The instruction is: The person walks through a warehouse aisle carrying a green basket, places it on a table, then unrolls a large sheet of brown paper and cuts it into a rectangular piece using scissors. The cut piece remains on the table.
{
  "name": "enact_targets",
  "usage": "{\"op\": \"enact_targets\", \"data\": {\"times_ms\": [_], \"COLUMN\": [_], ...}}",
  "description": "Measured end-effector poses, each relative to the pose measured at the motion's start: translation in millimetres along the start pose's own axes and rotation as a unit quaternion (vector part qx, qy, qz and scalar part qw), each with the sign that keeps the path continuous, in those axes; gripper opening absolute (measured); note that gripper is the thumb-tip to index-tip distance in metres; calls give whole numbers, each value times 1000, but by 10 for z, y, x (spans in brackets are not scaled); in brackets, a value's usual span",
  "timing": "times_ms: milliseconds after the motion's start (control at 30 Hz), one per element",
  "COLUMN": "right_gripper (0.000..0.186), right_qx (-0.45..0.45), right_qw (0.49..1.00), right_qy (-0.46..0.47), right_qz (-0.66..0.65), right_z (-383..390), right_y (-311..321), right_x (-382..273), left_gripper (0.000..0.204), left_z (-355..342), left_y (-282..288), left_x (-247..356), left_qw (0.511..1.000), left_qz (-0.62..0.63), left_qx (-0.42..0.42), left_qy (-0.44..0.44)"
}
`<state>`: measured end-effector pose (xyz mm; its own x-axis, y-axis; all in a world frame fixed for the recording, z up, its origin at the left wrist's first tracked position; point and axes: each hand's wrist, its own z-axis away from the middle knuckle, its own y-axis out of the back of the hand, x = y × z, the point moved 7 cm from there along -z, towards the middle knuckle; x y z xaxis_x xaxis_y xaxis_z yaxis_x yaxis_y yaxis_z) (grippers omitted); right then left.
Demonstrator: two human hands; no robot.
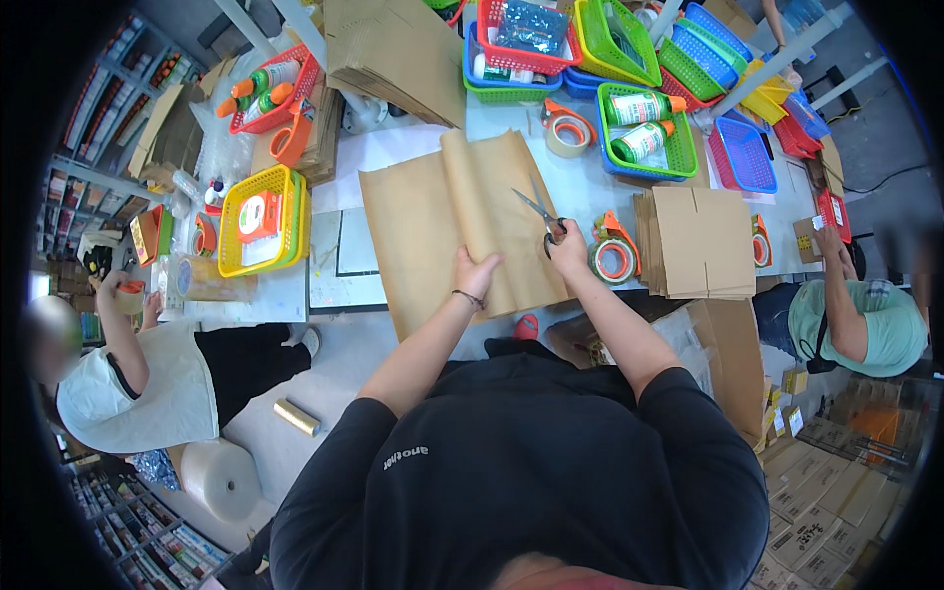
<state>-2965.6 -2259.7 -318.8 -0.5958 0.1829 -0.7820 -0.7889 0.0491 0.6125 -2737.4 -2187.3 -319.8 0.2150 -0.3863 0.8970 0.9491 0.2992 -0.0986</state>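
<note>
Brown kraft paper [408, 231] lies spread on the table in front of me, its lower edge hanging over the front. A rolled part of it, the paper roll [469, 187], runs lengthwise on top. My left hand [477, 274] grips the near end of this roll, thumb on top and the other fingers mostly hidden. In my right hand [568, 249] are scissors [537, 207] with black handles. Their blades are spread apart and point up and left over the right part of the paper.
Tape dispensers [615, 258] and a stack of flat cardboard [700, 241] are to the right. A green basket [688, 157] holds bottles; a yellow basket [228, 231] stands left. Co-workers are at the left [147, 393] and right [836, 320]. An open carton [728, 364] sits below the table edge.
</note>
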Motion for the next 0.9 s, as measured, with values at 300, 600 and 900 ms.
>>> {"op": "enact_targets", "data": {"times_ms": [300,600,900], "right_gripper": [50,56,55], "right_qx": [28,15,4], "right_qw": [999,999,997], "right_qy": [22,26,70], "right_qz": [-23,16,34], "right_z": [-81,-52,-8], "right_y": [122,191,187], "right_x": [97,1,-59], "left_gripper": [64,99,94], "left_z": [-115,50,288], "left_y": [-218,-207,61], "left_x": [-262,-21,338], "left_qw": [988,948,835], "left_qz": [-134,-276,-539], "left_qx": [63,146,102], "left_qy": [-38,-59,50]}}
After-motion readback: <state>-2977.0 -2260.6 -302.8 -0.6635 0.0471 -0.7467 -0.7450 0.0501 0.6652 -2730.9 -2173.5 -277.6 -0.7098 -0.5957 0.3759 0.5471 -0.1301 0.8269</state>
